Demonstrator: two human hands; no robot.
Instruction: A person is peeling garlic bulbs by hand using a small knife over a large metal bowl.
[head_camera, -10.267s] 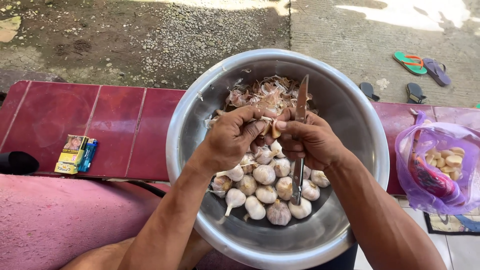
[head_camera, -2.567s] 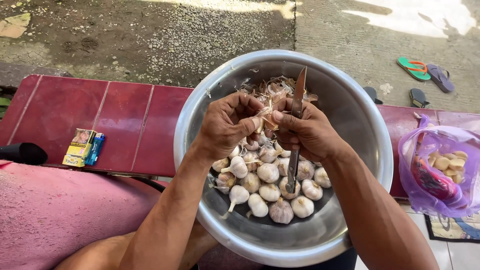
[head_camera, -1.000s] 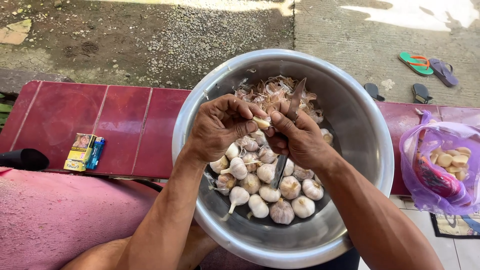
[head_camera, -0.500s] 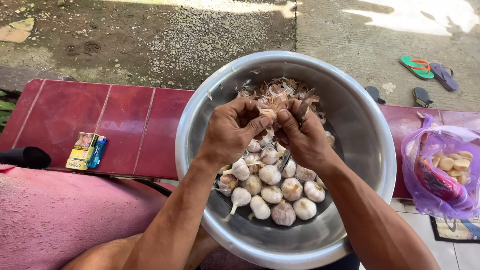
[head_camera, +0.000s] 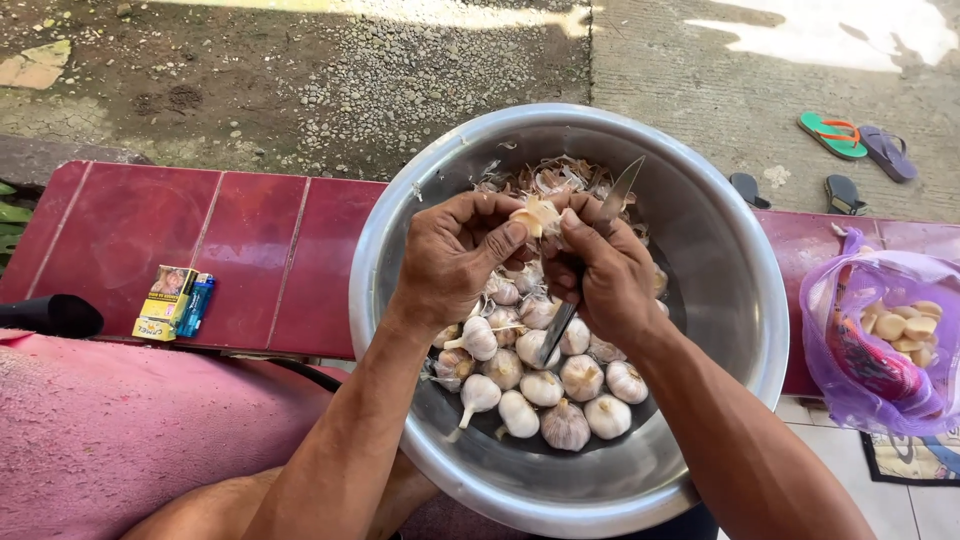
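**Two hands peel garlic over a steel bowl**

Nearest the camera, a pink cloth (head_camera: 90, 430) covers the lower left, and the metal bowl (head_camera: 720, 300) sits just beyond it, close to the person. Whole garlic bulbs (head_camera: 545, 385) lie heaped in the bowl's near half; papery skins (head_camera: 560, 178) pile at its far side. Above the bulbs, the left hand (head_camera: 455, 255) pinches a pale garlic clove (head_camera: 533, 215) between thumb and fingertips. The right hand (head_camera: 600, 270) meets it, thumb and forefinger pressed on the same clove, the other fingers curled round a knife (head_camera: 622, 190) whose blade points up and away.

To the right, a purple plastic bag (head_camera: 880, 340) holds peeled cloves. To the left, a small yellow box (head_camera: 165, 300) and a blue lighter (head_camera: 195, 305) rest on the red tiled ledge (head_camera: 270, 250). Farther off lies gravelly ground (head_camera: 350, 70), then flip-flops (head_camera: 855, 145) on concrete.
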